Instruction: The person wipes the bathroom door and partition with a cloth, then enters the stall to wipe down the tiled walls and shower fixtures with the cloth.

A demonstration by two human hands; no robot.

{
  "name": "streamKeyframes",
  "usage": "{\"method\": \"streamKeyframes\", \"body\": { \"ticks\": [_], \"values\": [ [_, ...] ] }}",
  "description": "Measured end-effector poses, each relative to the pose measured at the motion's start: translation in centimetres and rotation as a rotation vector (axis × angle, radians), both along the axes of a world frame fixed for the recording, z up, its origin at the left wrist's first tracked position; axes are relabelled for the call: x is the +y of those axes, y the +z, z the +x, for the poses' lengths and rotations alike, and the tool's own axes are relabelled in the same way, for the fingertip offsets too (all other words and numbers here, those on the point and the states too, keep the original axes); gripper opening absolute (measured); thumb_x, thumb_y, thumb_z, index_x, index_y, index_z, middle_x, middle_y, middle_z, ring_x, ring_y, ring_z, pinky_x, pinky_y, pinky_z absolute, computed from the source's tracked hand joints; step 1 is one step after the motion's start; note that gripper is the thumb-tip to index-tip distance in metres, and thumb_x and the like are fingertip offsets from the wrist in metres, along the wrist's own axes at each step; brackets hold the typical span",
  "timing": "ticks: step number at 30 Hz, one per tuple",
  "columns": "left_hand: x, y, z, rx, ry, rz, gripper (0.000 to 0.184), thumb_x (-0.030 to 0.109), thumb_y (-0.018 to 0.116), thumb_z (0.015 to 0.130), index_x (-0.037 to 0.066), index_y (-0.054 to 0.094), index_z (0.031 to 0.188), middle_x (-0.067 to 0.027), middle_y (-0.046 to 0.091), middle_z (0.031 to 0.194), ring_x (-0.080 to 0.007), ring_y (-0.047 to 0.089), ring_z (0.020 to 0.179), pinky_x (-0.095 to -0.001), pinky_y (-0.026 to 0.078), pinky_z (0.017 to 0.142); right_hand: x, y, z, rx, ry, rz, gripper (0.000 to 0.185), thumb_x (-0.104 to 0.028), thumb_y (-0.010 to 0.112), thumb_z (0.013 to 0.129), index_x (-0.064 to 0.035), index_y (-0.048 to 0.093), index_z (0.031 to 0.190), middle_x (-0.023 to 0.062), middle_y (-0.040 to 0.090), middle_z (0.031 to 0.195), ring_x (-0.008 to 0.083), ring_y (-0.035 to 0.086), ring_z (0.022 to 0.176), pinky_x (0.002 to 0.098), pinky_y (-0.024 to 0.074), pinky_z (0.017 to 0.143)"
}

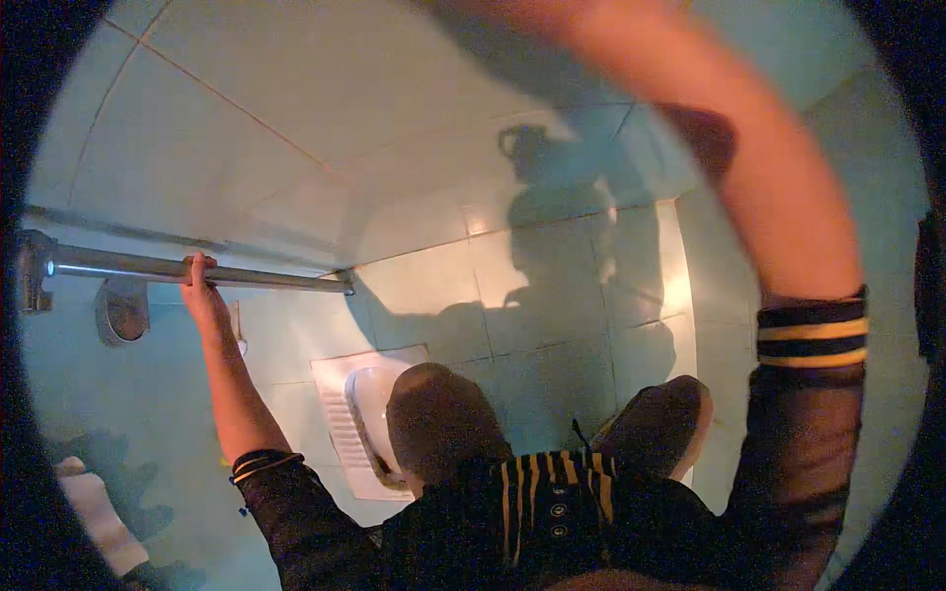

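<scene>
My left hand [200, 278] is wrapped round a metal rail [266, 278] that runs along the wall at the left. My right arm is raised and bends over the upper right of the view. The right hand [522, 12] is smeared by motion and partly cut off at the top edge, so its fingers cannot be made out. Near it is the tiled wall [394, 128], where shadows fall. A dark band sits on the right forearm.
A white squat toilet [370, 414] is set in the tiled floor, partly behind my knee. An oval fixture [125, 313] is below the rail at the left. A pale object [103, 522] lies at the lower left.
</scene>
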State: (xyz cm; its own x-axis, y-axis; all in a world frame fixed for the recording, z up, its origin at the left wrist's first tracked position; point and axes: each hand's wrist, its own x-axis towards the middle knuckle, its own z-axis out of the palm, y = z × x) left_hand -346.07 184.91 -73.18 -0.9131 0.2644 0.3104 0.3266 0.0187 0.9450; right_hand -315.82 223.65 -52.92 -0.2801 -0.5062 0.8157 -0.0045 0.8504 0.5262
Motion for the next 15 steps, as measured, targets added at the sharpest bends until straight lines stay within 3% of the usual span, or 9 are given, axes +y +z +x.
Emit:
{"method": "streamKeyframes", "body": {
  "ticks": [3, 5, 7, 8, 10, 11, 13, 15],
  "values": [
    [-0.1, -0.1, 0.0, -0.006, -0.009, 0.011, 0.027, 0.030, 0.061, 0.079, 0.009, 0.051, 0.066, 0.0012, 0.048, 0.068, -0.0091, 0.038, 0.067, -0.0253, 0.026, 0.064, -1.6, -10.2, 0.0, -0.479, -0.096, -0.087, 0.030, -0.022, 0.045, 0.082, -0.0172, 0.059, 0.108, 0.0065, 0.058, 0.106, 0.0236, 0.059, 0.087, 0.0429, 0.0454, 0.077],
    [-0.4, -0.1, 0.1, 0.006, -0.010, 0.026, 0.027, 0.030, 0.061, 0.079, 0.009, 0.051, 0.066, 0.0012, 0.048, 0.068, -0.0091, 0.038, 0.067, -0.0252, 0.026, 0.064, 0.0, -19.9, -1.0, -0.486, 0.164, -0.240, 0.028, -0.025, 0.044, 0.079, -0.0094, 0.054, 0.100, 0.0102, 0.053, 0.108, 0.0236, 0.053, 0.090, 0.0405, 0.0429, 0.077],
    [-0.8, -0.2, 0.0, -0.019, -0.006, 0.068, 0.026, 0.029, 0.061, 0.079, 0.009, 0.051, 0.067, 0.0020, 0.047, 0.067, -0.0088, 0.038, 0.066, -0.0251, 0.026, 0.062, -1.4, -19.6, 0.4, -0.769, -0.125, -0.139, 0.032, -0.023, 0.046, 0.075, -0.0207, 0.061, 0.104, 0.0032, 0.057, 0.107, 0.0197, 0.056, 0.087, 0.0420, 0.0420, 0.082],
    [-1.2, -0.4, -0.2, -0.022, -0.002, 0.079, 0.026, 0.029, 0.061, 0.079, 0.009, 0.051, 0.067, 0.0020, 0.047, 0.067, -0.0088, 0.038, 0.066, -0.0251, 0.026, 0.062, -1.1, -19.2, 0.2, -0.771, -0.127, -0.126, 0.032, -0.023, 0.046, 0.075, -0.0207, 0.061, 0.104, 0.0032, 0.057, 0.107, 0.0197, 0.056, 0.087, 0.0420, 0.0420, 0.082],
    [-1.6, -0.7, -0.4, 0.001, 0.027, 0.047, 0.025, 0.029, 0.061, 0.080, 0.009, 0.052, 0.068, 0.0029, 0.047, 0.067, -0.0085, 0.037, 0.064, -0.0249, 0.026, 0.061, -0.9, -17.4, 0.2, -0.660, -0.325, 0.584, 0.028, -0.028, 0.041, 0.081, -0.0097, 0.054, 0.097, 0.0101, 0.053, 0.103, 0.0211, 0.053, 0.087, 0.0397, 0.0422, 0.077],
    [-1.7, -0.7, -0.7, 0.008, 0.021, 0.050, 0.025, 0.029, 0.061, 0.080, 0.009, 0.052, 0.068, 0.0029, 0.047, 0.067, -0.0085, 0.037, 0.064, -0.0249, 0.026, 0.061, -0.3, -16.4, 0.2, -0.654, -0.333, 0.584, 0.028, -0.028, 0.041, 0.081, -0.0097, 0.054, 0.097, 0.0101, 0.053, 0.103, 0.0211, 0.053, 0.087, 0.0397, 0.0422, 0.077],
    [-0.9, -0.4, 0.0, 0.025, 0.023, -0.042, 0.024, 0.030, 0.061, 0.079, 0.010, 0.052, 0.069, 0.0035, 0.047, 0.067, -0.0080, 0.036, 0.064, -0.0251, 0.026, 0.061, -0.7, -8.3, 3.1, -1.186, -0.341, 0.076, 0.046, -0.027, 0.051, 0.073, -0.0155, 0.050, 0.117, 0.0020, 0.050, 0.117, 0.0159, 0.051, 0.097, 0.0404, 0.0394, 0.085],
    [-0.6, -0.5, -0.1, -0.017, -0.026, 0.014, 0.024, 0.030, 0.063, 0.077, 0.010, 0.052, 0.071, 0.0035, 0.047, 0.067, -0.0077, 0.036, 0.063, -0.0251, 0.025, 0.059, 0.2, -2.5, 3.8, -0.842, -0.289, 0.278, 0.033, -0.027, 0.056, 0.081, -0.0145, 0.055, 0.112, 0.0119, 0.055, 0.110, 0.0244, 0.054, 0.096, 0.0378, 0.0441, 0.080]
  ]
}}
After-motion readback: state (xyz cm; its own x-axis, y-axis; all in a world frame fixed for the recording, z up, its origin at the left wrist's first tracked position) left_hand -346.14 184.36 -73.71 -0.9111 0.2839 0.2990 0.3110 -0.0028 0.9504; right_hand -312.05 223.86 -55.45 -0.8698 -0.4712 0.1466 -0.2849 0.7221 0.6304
